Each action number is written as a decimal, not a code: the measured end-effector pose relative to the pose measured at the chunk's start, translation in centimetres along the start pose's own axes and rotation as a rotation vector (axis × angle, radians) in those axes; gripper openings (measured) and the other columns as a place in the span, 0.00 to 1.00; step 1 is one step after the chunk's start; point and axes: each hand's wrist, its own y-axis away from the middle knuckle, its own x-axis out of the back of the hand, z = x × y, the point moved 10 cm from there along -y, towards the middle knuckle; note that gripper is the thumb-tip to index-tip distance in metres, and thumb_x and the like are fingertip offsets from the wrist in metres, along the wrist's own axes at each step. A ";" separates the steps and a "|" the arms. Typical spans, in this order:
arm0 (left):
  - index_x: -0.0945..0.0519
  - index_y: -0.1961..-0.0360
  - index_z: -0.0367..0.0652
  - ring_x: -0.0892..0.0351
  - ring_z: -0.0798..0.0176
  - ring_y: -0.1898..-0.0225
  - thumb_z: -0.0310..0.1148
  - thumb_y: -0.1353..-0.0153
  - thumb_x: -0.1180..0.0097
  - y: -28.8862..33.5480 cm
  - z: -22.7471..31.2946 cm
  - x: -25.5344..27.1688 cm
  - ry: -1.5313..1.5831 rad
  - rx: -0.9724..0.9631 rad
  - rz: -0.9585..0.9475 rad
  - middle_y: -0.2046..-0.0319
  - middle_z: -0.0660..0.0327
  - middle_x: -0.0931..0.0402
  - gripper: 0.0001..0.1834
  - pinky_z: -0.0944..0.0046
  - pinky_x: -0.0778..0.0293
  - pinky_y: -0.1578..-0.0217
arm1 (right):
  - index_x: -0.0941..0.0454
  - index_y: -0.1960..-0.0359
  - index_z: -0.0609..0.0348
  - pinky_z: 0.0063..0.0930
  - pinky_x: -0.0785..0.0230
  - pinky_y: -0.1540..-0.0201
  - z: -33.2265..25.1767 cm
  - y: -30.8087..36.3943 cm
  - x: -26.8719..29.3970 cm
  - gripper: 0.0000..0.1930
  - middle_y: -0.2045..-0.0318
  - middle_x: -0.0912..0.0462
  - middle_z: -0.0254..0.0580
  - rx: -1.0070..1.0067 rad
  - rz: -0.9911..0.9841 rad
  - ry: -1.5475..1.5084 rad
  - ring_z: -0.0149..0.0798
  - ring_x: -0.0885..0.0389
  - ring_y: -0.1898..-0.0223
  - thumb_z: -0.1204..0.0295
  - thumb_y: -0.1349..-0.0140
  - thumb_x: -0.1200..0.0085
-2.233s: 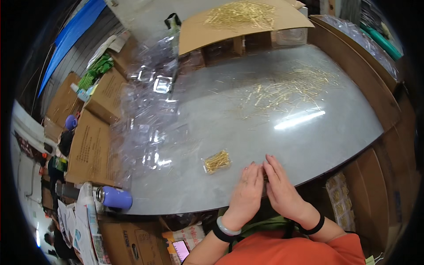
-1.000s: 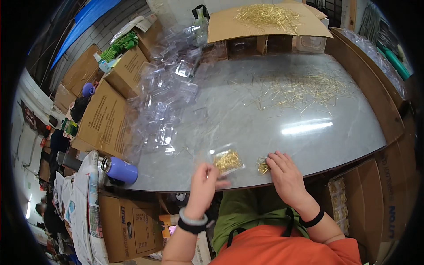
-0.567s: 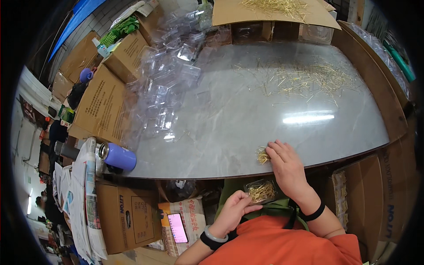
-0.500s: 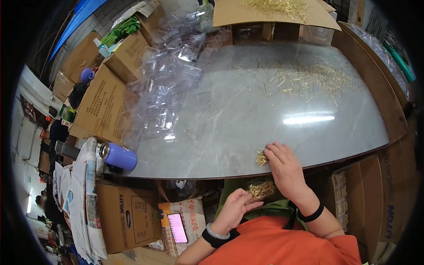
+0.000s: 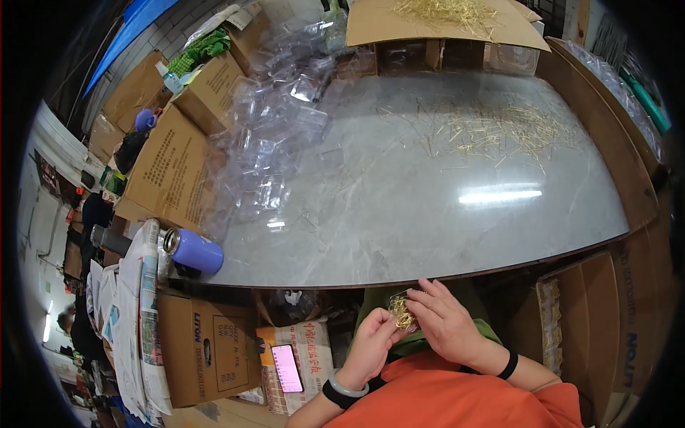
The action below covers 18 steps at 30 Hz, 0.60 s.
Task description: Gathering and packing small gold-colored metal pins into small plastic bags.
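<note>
In front of my body, just below the table's near edge, my left hand (image 5: 373, 341) is closed on a small clear plastic box (image 5: 392, 300) filled with thin gold-coloured pins (image 5: 402, 314). Against the box's right side rests my right hand (image 5: 449, 327), its fingers curved over the opening and the pins; its thumb is hidden. More loose gold pins (image 5: 503, 128) lie scattered across the far right of the grey marbled table (image 5: 371, 214). Toward the left side is a large heap of clear plastic boxes (image 5: 264, 143).
A purple bottle (image 5: 198, 251) stands by the table's left corner, next to stacked papers (image 5: 146, 307). Cardboard boxes (image 5: 171, 167) line the left side. At the back, a cardboard sheet (image 5: 428, 27) bears another gold pile. Below the table lies a lit phone (image 5: 287, 369).
My right hand has come off the table's near edge to the plastic box, and the small pin pile there is gone. My left hand has tilted the box and moved slightly left.
</note>
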 end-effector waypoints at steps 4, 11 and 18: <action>0.29 0.57 0.36 0.19 0.61 0.47 0.23 0.24 0.57 1.3 2.1 -0.8 -0.129 -0.056 0.012 0.51 0.54 0.22 0.04 0.52 0.20 0.41 | 0.20 0.47 0.63 0.53 0.33 0.32 -0.3 -0.7 0.9 0.17 0.44 0.19 0.50 -0.025 0.029 -0.136 0.56 0.23 0.38 0.78 0.40 0.42; 0.30 0.59 0.35 0.19 0.66 0.54 0.24 0.25 0.54 -0.2 7.5 -4.6 -0.190 -0.222 -0.083 0.56 0.57 0.23 0.03 0.59 0.18 0.46 | 0.19 0.48 0.60 0.56 0.32 0.34 -0.6 -3.1 4.6 0.17 0.46 0.18 0.49 -0.007 0.243 -0.149 0.56 0.20 0.41 0.77 0.40 0.41; 0.29 0.59 0.39 0.22 0.71 0.61 0.25 0.25 0.52 -5.5 9.1 -4.9 -0.290 -0.343 -0.030 0.61 0.61 0.23 0.02 0.67 0.21 0.57 | 0.19 0.50 0.60 0.55 0.32 0.34 2.5 -5.9 5.6 0.14 0.49 0.17 0.48 0.008 0.329 -0.011 0.57 0.20 0.42 0.77 0.39 0.40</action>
